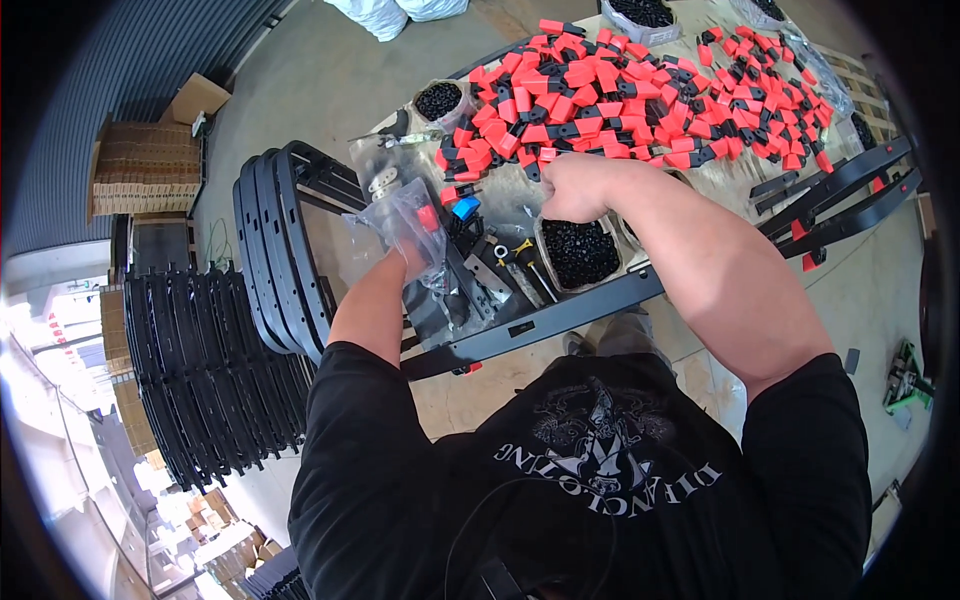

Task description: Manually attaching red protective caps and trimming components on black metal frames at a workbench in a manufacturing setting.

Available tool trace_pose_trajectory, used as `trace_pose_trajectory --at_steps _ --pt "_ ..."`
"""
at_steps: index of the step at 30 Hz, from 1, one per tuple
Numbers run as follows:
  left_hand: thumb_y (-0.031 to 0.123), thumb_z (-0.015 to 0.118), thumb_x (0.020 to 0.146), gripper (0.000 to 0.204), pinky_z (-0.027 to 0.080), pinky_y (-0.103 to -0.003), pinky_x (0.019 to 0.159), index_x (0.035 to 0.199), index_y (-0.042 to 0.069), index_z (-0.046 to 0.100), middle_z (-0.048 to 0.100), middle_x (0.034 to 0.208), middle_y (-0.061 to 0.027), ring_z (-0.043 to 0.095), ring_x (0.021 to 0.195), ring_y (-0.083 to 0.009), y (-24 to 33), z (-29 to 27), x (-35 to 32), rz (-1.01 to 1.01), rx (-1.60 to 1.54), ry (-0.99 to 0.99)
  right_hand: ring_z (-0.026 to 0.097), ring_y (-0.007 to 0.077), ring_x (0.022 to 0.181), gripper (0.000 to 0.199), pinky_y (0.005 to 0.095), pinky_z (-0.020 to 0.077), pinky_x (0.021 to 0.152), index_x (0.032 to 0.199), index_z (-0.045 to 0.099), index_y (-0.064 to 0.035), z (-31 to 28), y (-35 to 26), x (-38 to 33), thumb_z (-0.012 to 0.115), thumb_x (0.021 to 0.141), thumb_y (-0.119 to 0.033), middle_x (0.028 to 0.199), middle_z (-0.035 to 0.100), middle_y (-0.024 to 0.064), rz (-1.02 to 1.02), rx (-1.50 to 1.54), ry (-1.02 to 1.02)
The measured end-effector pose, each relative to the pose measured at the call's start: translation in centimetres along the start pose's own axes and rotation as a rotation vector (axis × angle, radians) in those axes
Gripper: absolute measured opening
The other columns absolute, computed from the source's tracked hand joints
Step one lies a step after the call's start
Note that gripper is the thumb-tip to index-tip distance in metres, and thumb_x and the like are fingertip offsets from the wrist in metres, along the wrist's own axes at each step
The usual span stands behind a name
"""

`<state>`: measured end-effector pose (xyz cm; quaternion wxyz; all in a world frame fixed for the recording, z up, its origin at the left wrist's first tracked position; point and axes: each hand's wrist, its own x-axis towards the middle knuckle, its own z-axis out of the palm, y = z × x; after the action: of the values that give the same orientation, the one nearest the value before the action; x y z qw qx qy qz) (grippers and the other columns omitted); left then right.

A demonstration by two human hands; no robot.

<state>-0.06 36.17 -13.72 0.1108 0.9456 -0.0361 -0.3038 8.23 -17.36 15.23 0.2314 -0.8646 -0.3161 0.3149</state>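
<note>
My left hand [408, 258] is closed on a clear plastic bag [405, 212] over the left part of the table, its fingers partly hidden by the film. A red piece [428, 218] shows through the bag. At the near edge of a big heap of red-and-black plastic pieces [560, 85], my right hand [580, 187] pinches one of the pieces [547, 154]. Just below that hand stands a tub of small black parts [580, 255].
Screwdrivers [540, 268], a blue piece [466, 207] and metal bits lie between my hands. A black metal bar [540, 325] runs along the near edge. Curved black frames [285, 250] stand at the left. More tubs of black parts [440, 102] sit around the heap.
</note>
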Motion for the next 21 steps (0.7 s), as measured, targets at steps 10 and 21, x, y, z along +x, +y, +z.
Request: trace_pose_trajectory --at_steps 10,21 --pt "0.026 0.071 0.08 0.038 0.055 -0.044 0.086 0.113 0.006 0.071 0.073 0.107 -0.0192 0.07 0.096 -0.0347 12.6 -3.6 -0.1 -0.044 0.199 -0.118 0.07 0.0328 0.093 0.033 0.0423 0.0544 0.081 0.099 0.072 0.0001 0.7 2.5 0.1 0.069 0.081 -0.028 0.096 0.072 0.0208 0.132 -0.047 -0.005" --pt "0.026 0.065 0.086 0.035 0.055 -0.046 0.088 0.115 0.007 0.071 0.072 0.107 -0.0194 0.069 0.096 -0.0387 11.1 -2.7 1.5 0.14 0.244 -0.005 0.07 0.0344 0.094 0.037 0.0426 0.0539 0.082 0.103 0.073 0.0021 0.3 2.8 0.1 0.067 0.082 -0.028 0.102 0.072 0.0223 0.143 -0.138 -0.011"
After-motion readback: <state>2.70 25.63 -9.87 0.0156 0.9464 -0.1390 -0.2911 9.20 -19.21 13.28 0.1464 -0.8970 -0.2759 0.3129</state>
